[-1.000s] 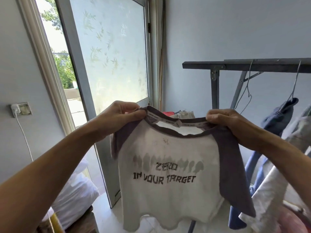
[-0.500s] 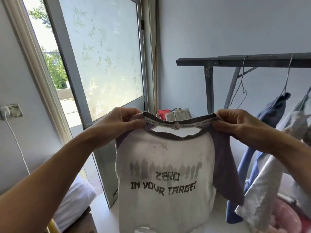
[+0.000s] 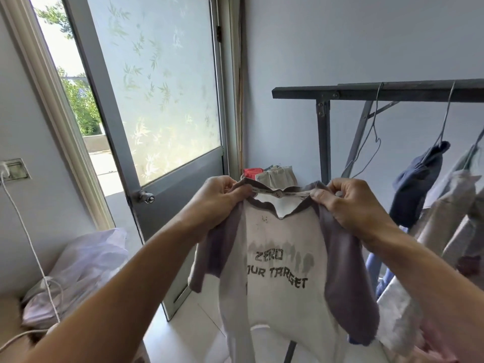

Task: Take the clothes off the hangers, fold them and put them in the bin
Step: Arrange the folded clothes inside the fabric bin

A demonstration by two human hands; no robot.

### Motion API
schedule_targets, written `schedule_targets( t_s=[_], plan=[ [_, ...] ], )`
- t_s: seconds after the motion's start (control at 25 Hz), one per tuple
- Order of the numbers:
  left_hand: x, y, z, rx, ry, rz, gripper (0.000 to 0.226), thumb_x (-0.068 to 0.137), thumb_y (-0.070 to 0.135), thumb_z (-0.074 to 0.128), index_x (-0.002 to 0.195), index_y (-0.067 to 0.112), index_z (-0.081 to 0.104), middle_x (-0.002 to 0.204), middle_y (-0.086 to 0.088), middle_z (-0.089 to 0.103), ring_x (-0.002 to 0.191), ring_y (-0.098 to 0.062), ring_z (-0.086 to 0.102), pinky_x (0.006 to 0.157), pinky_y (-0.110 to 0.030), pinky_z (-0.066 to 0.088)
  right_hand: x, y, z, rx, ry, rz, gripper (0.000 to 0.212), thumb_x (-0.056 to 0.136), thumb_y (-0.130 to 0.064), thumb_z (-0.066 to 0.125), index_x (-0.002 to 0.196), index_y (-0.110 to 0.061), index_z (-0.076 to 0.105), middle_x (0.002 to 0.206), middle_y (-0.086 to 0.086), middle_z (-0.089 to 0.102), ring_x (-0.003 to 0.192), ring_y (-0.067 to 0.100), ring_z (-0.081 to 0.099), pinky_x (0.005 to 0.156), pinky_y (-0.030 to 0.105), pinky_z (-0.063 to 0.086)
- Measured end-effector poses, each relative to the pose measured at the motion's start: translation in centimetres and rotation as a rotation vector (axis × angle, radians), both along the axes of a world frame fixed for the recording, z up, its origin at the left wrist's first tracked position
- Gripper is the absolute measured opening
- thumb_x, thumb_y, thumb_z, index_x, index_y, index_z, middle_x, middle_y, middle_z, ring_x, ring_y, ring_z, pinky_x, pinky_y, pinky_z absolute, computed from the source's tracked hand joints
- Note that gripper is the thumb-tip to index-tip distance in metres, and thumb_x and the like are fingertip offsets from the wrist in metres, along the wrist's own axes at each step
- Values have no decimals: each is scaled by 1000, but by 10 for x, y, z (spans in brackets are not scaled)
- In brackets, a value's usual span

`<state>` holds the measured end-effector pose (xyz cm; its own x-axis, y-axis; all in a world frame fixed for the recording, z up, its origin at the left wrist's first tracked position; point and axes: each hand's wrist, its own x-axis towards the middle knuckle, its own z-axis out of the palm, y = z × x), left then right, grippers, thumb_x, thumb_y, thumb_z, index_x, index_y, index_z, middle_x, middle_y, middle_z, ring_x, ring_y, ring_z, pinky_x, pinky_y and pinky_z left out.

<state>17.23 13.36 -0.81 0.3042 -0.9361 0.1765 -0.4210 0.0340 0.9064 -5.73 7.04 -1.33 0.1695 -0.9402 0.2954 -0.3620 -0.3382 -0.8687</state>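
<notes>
A white T-shirt (image 3: 280, 297) with purple-grey sleeves and dark printed words hangs in front of me, held up by its shoulders. My left hand (image 3: 217, 203) pinches the left shoulder beside the collar. My right hand (image 3: 351, 205) pinches the right shoulder. The left side of the shirt is folded inward, hiding part of the print. An empty wire hanger (image 3: 372, 142) hangs on the dark metal rack (image 3: 392, 91). Beside it a navy garment (image 3: 416, 184) and pale garments (image 3: 450, 205) hang on other hangers. No bin is in view.
A grey door (image 3: 162, 100) with frosted glass stands open to the left, its knob (image 3: 145, 197) near my left forearm. A stuffed plastic bag (image 3: 86, 263) lies at the lower left under a white cable (image 3: 31, 247). A pile of clothes (image 3: 272, 174) sits in the corner behind the shirt.
The shirt has been drawn closer and lower. Its left side has folded inward, covering the start of the printed words. Both hands keep their hold on the shoulders.
</notes>
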Motion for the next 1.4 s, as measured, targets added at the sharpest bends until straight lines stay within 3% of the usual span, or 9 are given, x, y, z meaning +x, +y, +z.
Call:
schedule_targets(
  t_s=[0.16,0.36,0.68,0.88,1.0,1.12,1.2,1.28,1.4],
  plan=[
    [-35,-11,-15,-53,141,9,35,90,37,67,86,2,66,72,-12,70,60,-19,58,61,-38,51,23,12,-9,-38,-5,-1,36,90,-32,65,61,-16,51,46,-11,44,42,4,39,44,21,31],
    [-62,-10,-23,-131,287,-47,28,94,31,62,79,8,64,66,-7,63,57,-14,52,55,-29,43,41,20,-10,-36,-70,37,35,93,-34,62,83,0,61,70,9,63,59,15,54,50,22,42],
    [-74,9,-11,-87,417,-176,33,100,38,48,94,7,59,68,-5,62,50,-11,60,41,-24,46,45,26,-9,-38,-87,106,28,96,-32,56,89,-6,63,76,6,68,61,7,60,51,11,44],
    [-78,23,1,-15,554,-251,64,95,62,29,97,8,64,70,-2,66,64,-19,67,54,-38,60,42,37,1,21,-100,205,37,88,-48,61,90,-11,61,73,0,68,58,2,65,51,14,49],
    [-78,29,6,16,672,-299,59,88,64,37,96,12,65,79,-6,69,72,-23,70,59,-42,62,38,35,4,-11,-28,198,16,88,-27,69,90,-14,61,79,1,68,69,10,67,56,16,51],
    [-60,24,6,-118,503,-197,38,95,42,51,109,8,59,90,-9,59,59,-15,61,43,-27,50,29,29,9,34,-86,259,8,93,-16,62,87,-11,63,77,2,66,69,9,63,61,16,49],
    [-51,21,6,-206,372,-69,18,98,23,55,103,6,59,80,-7,55,50,-13,51,39,-23,42,24,25,10,64,-126,300,9,94,-12,61,85,-11,63,78,4,64,73,11,61,67,20,49],
    [-55,21,7,-188,298,-93,23,97,22,58,93,1,64,69,-9,57,48,-17,53,40,-24,45,24,24,10,39,-126,321,9,95,-10,59,86,-10,62,79,6,63,75,13,59,70,23,49],
    [-66,21,7,-61,288,-177,37,91,36,66,90,0,72,78,-20,70,63,-24,68,54,-29,56,28,30,7,-44,-48,342,3,93,-12,62,91,-11,59,85,7,66,77,10,61,68,21,49]
  ],
)
